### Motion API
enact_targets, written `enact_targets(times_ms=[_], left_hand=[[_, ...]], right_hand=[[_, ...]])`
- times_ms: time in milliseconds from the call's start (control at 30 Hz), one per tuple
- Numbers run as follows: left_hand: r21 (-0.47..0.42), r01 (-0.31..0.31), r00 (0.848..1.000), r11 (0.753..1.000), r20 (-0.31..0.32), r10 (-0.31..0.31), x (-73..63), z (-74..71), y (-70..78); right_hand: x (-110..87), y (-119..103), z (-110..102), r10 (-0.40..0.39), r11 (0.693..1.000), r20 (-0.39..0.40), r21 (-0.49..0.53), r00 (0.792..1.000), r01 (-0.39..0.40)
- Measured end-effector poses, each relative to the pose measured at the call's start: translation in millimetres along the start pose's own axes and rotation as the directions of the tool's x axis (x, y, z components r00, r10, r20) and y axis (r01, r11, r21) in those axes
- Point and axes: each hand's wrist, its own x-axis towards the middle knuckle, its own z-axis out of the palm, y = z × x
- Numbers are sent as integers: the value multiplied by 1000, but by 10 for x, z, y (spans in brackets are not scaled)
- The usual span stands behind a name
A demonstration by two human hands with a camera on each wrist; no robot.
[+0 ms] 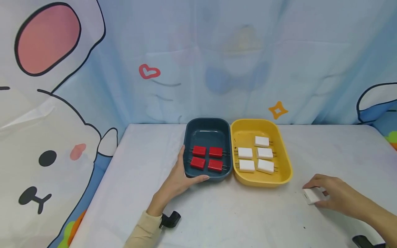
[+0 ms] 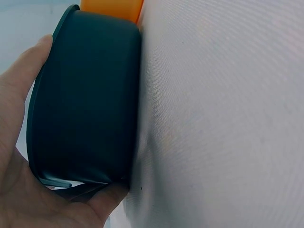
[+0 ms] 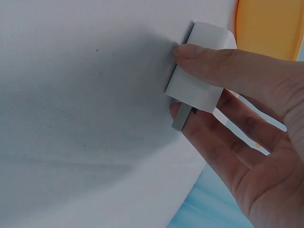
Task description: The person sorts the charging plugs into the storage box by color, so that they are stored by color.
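At the front left corner of a dark blue plastic bin (image 1: pixel 207 136), my left hand (image 1: pixel 176 179) holds the wall, thumb on the front rim and fingers along the left side. Inside that bin lie several red charger plugs (image 1: pixel 197 163) with metal prongs. My right hand (image 1: pixel 339 196) pinches a white charger plug (image 1: pixel 311 195) at the table, right of the bins. In the right wrist view the thumb presses across this plug's (image 3: pixel 197 90) white body, and a flat metal prong sticks out. The plug's far side is hidden by the hand.
A yellow bin (image 1: pixel 245 134) stands against the blue one's right side and holds several white charger plugs (image 1: pixel 246 166) in two columns. White cloth covers the table (image 1: pixel 229 217). Behind it hangs a printed curtain (image 1: pixel 192 89). A black wrist device (image 1: pixel 170 219) sits by the left sleeve.
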Motion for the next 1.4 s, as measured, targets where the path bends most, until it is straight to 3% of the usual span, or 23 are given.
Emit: enact_targets(times_ms=[300, 567, 867, 1133, 1267, 1400], left_hand=[[-8, -7, 1000, 1000, -13, 7, 4, -23, -6], [-11, -25, 1000, 1000, -7, 25, 16, -23, -1], [-15, -23, 1000, 1000, -8, 23, 12, -46, -7], [-29, -36, 999, 999, 5, 36, 56, -49, 6], [-36, -46, 999, 998, 7, 46, 58, -33, 16], [-46, -43, 999, 998, 12, 43, 27, -5, 7]], right_hand=[[63, -5, -12, -33, 999, 12, -13, 999, 33], [99, -37, -60, -15, 999, 39, -51, 999, 17], [236, -172, -504, -35, 993, -22, -113, 999, 32], [653, -560, -985, -108, 987, -140, -134, 984, 89], [932, -799, -1094, -150, 983, -114, -121, 982, 136], [1161, -983, -1061, -198, 976, -65, -105, 978, 191]])
